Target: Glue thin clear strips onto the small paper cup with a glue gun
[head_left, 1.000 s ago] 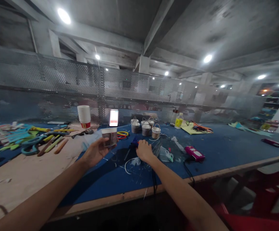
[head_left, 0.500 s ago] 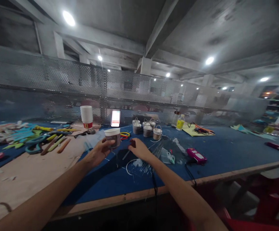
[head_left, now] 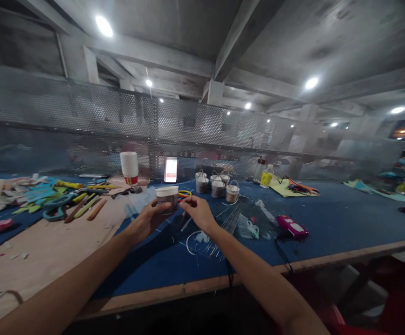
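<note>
My left hand (head_left: 150,215) is wrapped round a paper cup (head_left: 166,194) with a white rim and a greyish-brown covering, held upright above the blue table. Close to the cup's right side, my right hand (head_left: 195,210) has its thumb and fingers pinched together. Whatever is between those fingertips is too small to make out. Behind the hands stand several small bucket-like cups with looped handles (head_left: 217,188). Thin wires or strands (head_left: 223,235) lie on the table to the right of my right hand, beside a white loop (head_left: 189,243).
At left are scissors (head_left: 54,207), clay-coloured sticks (head_left: 96,209) and coloured scraps (head_left: 28,190). A stack of paper cups (head_left: 129,166) and a lit phone (head_left: 170,170) stand behind. To the right are a yellow-labelled bottle (head_left: 267,177) and a magenta corded device (head_left: 292,226).
My right hand has come up closer to the cup's side, its fingers pinched. The cup stays in my left hand. The whole view has shifted slightly.
</note>
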Available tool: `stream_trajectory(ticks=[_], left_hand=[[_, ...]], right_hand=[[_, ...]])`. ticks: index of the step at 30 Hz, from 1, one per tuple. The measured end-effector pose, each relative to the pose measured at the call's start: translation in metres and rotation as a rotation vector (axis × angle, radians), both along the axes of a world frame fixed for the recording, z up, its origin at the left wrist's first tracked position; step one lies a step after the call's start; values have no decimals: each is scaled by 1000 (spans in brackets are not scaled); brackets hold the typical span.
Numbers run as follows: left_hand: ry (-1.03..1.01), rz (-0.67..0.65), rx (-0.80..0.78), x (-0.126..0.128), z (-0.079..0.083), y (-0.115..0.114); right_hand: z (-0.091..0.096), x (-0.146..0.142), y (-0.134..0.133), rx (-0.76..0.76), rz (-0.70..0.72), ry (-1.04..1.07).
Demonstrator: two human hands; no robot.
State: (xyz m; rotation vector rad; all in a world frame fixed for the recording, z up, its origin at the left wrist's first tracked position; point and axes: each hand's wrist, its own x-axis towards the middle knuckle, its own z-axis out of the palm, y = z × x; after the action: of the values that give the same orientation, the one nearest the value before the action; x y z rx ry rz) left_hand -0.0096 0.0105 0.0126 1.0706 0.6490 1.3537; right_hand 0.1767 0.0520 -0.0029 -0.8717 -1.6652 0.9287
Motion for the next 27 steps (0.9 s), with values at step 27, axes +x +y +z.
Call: stream_trajectory(ticks=[27], left_hand=[[-5, -91, -36, 0, 1, -5]], right_hand=[[8, 6, -9, 138, -100, -12]])
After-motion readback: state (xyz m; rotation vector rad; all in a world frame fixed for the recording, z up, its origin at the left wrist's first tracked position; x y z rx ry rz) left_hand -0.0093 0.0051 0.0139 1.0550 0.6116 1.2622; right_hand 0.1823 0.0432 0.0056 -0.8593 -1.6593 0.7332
